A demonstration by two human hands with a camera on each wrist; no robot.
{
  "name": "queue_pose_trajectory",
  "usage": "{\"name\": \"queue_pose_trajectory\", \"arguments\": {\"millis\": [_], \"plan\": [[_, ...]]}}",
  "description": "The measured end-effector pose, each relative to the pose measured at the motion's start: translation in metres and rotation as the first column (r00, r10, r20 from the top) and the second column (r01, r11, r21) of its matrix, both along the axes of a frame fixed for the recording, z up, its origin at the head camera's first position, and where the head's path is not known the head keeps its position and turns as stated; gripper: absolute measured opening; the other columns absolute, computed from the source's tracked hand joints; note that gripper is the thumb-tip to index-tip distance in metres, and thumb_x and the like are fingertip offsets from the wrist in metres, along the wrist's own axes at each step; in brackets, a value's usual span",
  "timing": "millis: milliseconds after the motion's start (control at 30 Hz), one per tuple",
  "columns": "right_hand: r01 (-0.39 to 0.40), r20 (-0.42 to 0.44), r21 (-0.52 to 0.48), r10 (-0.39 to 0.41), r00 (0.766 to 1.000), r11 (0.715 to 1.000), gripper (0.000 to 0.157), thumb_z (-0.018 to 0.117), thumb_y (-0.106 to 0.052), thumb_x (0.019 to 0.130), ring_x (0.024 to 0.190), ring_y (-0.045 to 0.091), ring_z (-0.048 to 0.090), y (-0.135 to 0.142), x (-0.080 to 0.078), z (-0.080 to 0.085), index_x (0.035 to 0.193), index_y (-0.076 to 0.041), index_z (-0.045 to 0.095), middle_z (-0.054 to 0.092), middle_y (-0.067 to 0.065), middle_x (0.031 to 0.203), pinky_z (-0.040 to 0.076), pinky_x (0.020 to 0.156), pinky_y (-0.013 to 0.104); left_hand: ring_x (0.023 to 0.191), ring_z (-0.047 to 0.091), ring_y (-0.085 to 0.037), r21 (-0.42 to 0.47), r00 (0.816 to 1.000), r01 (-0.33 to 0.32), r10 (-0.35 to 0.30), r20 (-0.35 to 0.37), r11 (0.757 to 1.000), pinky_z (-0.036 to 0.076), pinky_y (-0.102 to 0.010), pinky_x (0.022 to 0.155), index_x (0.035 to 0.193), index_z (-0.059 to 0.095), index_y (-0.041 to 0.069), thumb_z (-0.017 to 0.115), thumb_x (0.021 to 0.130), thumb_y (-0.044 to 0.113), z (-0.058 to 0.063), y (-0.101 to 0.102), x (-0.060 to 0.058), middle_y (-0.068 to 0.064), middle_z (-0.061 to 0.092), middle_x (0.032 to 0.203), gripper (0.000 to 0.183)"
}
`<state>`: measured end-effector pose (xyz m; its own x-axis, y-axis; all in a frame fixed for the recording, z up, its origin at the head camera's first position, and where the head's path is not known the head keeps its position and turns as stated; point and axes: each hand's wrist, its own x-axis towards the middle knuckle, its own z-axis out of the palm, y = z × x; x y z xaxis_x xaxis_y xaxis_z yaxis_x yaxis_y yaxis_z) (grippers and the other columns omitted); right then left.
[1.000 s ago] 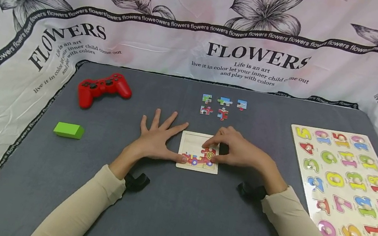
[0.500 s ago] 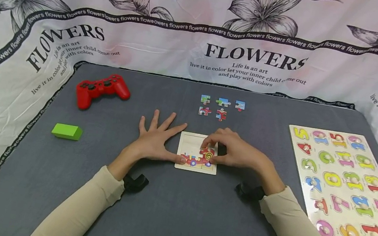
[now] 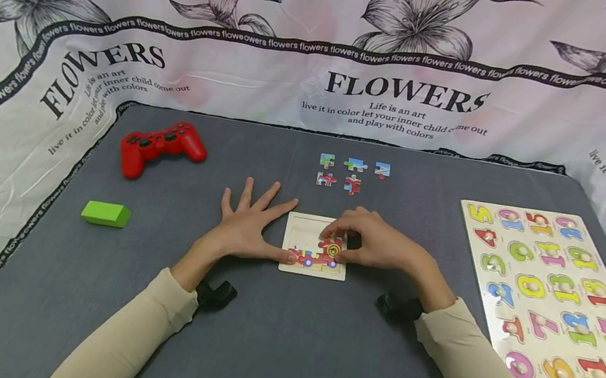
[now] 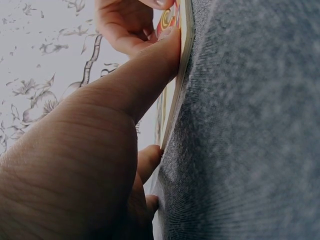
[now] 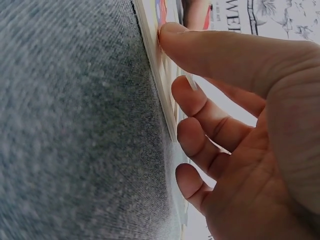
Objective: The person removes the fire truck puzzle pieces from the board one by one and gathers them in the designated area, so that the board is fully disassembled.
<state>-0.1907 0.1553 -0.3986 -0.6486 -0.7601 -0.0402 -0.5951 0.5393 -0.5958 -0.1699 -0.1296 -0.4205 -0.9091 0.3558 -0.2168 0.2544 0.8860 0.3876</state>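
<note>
A small square wooden puzzle tray [image 3: 303, 226] lies mid-table, with pieces of a red tractor picture [image 3: 308, 258] along its lower part. My left hand [image 3: 249, 232] is spread wide on the cloth, its thumb pressing the tray's lower left corner. From the other side, my right hand [image 3: 377, 242] pinches a puzzle piece with a yellow wheel [image 3: 332, 249] between thumb and forefinger, at the tray's right side. In the right wrist view the thumb [image 5: 175, 40] touches the picture near the tray's edge, while the other fingers curl loosely. The forefinger partly covers the tray's upper right corner.
Several loose puzzle pieces [image 3: 355, 165] lie in two rows beyond the tray. A red game controller [image 3: 163, 147] and a green block [image 3: 106, 214] are at the left. A large number puzzle board [image 3: 541, 303] takes up the right side, beside the right sleeve.
The whole head view shifts slightly left and down. Both hands keep their places on the tray and the puzzle piece.
</note>
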Motion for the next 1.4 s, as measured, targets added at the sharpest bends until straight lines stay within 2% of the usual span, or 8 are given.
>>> {"name": "queue_pose_trajectory", "arguments": {"millis": [233,633,933,1233,1400], "plan": [[0.021,0.0,-0.023,-0.021,1.0,1.0,0.037,0.086,-0.017,0.081,0.095,0.016,0.053,0.001,0.0,0.001,0.116,-0.021,0.076,0.065,-0.007,0.097,0.036,0.087,0.038,0.155,-0.023,-0.046,0.001,1.0,0.005,-0.005,-0.001,1.0,-0.017,-0.076,0.113,0.161,0.023,0.041,0.073,0.073,0.076,0.0,0.0,0.0,-0.001,-0.002,0.174,0.108],[0.085,0.015,-0.061,-0.085,0.996,0.994,0.039,0.086,-0.018,0.082,0.099,0.02,0.054,0.008,-0.004,0.001,0.119,-0.019,0.076,0.066,-0.004,0.1,0.038,0.089,0.039,0.155,-0.022,-0.046,0.014,1.0,-0.003,0.003,-0.003,1.0,-0.016,-0.076,0.113,0.161,0.026,0.04,0.075,0.072,0.075,-0.003,0.001,0.002,-0.002,0.0,0.174,0.108],[0.147,-0.005,-0.122,-0.148,0.989,0.982,0.038,0.079,-0.014,0.09,0.097,0.022,0.052,0.026,-0.014,-0.004,0.127,-0.017,0.072,0.066,0.0,0.112,0.045,0.085,0.041,0.155,-0.022,-0.045,0.023,1.0,0.002,-0.002,-0.006,1.0,-0.017,-0.076,0.113,0.161,0.025,0.039,0.074,0.072,0.075,-0.001,0.001,0.003,-0.001,0.0,0.174,0.108],[0.233,0.018,-0.152,-0.233,0.972,0.96,0.039,0.077,-0.016,0.092,0.095,0.022,0.051,0.044,-0.024,-0.008,0.129,-0.019,0.071,0.063,0.002,0.109,0.044,0.084,0.04,0.155,-0.022,-0.046,0.03,1.0,0.001,-0.001,-0.005,1.0,-0.017,-0.076,0.112,0.161,0.026,0.039,0.075,0.072,0.074,0.002,0.001,0.004,-0.001,0.0,0.174,0.108],[0.25,0.008,-0.174,-0.252,0.968,0.953,0.038,0.075,-0.012,0.093,0.093,0.025,0.048,0.054,-0.029,-0.007,0.131,-0.013,0.07,0.06,0.007,0.107,0.042,0.081,0.041,0.155,-0.021,-0.046,0.025,1.0,-0.002,0.002,-0.007,1.0,-0.017,-0.076,0.113,0.161,0.027,0.039,0.075,0.072,0.074,0.001,0.002,0.004,-0.002,0.001,0.174,0.107]]}}
